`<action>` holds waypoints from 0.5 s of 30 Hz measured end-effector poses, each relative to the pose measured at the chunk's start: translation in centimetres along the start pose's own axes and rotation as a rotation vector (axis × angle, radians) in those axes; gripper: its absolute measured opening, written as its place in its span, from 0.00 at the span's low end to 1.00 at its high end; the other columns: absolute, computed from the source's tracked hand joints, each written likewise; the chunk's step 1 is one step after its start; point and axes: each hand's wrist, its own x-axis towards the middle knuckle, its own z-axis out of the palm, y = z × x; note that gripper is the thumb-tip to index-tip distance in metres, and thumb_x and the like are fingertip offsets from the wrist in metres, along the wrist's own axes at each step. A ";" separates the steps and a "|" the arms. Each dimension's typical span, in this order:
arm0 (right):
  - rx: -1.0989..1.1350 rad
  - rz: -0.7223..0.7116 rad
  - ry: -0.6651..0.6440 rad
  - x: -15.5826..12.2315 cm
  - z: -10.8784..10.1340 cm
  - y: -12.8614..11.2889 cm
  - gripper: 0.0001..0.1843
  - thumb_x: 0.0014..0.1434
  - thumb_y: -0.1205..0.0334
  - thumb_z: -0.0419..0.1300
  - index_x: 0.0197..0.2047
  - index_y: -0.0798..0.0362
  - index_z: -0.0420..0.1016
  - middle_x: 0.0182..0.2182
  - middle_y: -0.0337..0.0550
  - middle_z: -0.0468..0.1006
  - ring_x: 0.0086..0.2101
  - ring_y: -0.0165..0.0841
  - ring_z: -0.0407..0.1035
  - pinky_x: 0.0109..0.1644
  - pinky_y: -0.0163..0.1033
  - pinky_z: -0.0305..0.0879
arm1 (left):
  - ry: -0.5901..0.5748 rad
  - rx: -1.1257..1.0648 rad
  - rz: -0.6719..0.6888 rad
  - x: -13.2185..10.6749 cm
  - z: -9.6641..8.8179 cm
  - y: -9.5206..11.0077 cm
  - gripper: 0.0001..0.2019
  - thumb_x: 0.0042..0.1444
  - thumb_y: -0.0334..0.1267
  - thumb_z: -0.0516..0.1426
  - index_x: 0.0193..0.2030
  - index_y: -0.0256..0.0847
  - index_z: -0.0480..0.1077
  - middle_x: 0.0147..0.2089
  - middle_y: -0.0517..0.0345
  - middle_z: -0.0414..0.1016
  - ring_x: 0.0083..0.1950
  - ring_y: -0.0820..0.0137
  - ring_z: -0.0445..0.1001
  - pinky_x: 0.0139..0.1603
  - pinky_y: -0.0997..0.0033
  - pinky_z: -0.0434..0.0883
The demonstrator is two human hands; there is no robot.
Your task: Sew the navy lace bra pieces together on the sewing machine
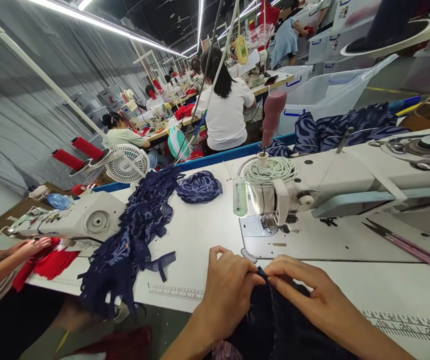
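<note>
My left hand (230, 280) and my right hand (305, 285) meet at the front edge of the sewing table. Between them they pinch the edge of a dark navy fabric piece (275, 325), which hangs down toward my lap with a seam running along it. The rest of the piece is partly hidden by my hands and the frame's lower edge. Just beyond my hands stands the sewing machine (327, 170), its needle area (268, 225) a short way ahead. A coil of pale green cord (270, 170) sits on top of the machine head.
A heap of navy patterned pieces (136, 235) lies left, with a patterned cup-shaped piece (200, 187) beside it. Pink-handled scissors (410, 245) lie at right. At far left a co-worker's hands (31, 247) handle red fabric (55, 262). More patterned pieces (344, 127) lie behind the machine.
</note>
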 end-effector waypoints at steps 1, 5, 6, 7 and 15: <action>-0.012 -0.010 -0.017 -0.1 0.0 -0.1 0.11 0.68 0.52 0.56 0.39 0.45 0.78 0.34 0.38 0.77 0.36 0.33 0.72 0.39 0.36 0.68 | -0.005 0.004 -0.001 0.1 -0.1 0.0 0.05 0.65 0.32 0.60 0.38 0.40 0.68 0.32 0.65 0.75 0.35 0.70 0.71 0.54 0.58 0.60; -0.099 0.016 -0.029 -0.3 0.2 -0.5 0.09 0.64 0.52 0.62 0.35 0.46 0.73 0.30 0.36 0.73 0.32 0.32 0.69 0.36 0.36 0.65 | -0.025 -0.012 -0.022 0.4 -0.4 0.3 0.07 0.63 0.32 0.63 0.35 0.40 0.69 0.31 0.66 0.75 0.33 0.71 0.71 0.58 0.55 0.60; -0.111 0.029 -0.016 -0.2 0.3 -0.6 0.10 0.64 0.52 0.61 0.34 0.47 0.72 0.29 0.35 0.73 0.31 0.31 0.68 0.35 0.36 0.64 | -0.033 -0.040 -0.034 0.4 -0.4 0.4 0.07 0.62 0.31 0.63 0.35 0.41 0.69 0.30 0.66 0.75 0.33 0.71 0.72 0.56 0.57 0.62; -0.116 0.048 0.003 -0.2 0.5 -0.6 0.10 0.64 0.53 0.60 0.33 0.47 0.71 0.28 0.35 0.72 0.30 0.31 0.67 0.34 0.36 0.64 | -0.029 -0.077 -0.052 0.3 -0.2 0.4 0.06 0.62 0.31 0.63 0.36 0.41 0.70 0.31 0.65 0.75 0.35 0.70 0.72 0.54 0.59 0.64; -0.074 0.109 0.167 -1.1 1.0 1.6 0.11 0.60 0.47 0.62 0.33 0.43 0.77 0.26 0.40 0.78 0.25 0.35 0.73 0.28 0.36 0.70 | 0.335 0.040 -0.283 -3.5 4.1 2.2 0.07 0.59 0.34 0.64 0.40 0.44 0.69 0.34 0.59 0.75 0.34 0.63 0.72 0.37 0.62 0.67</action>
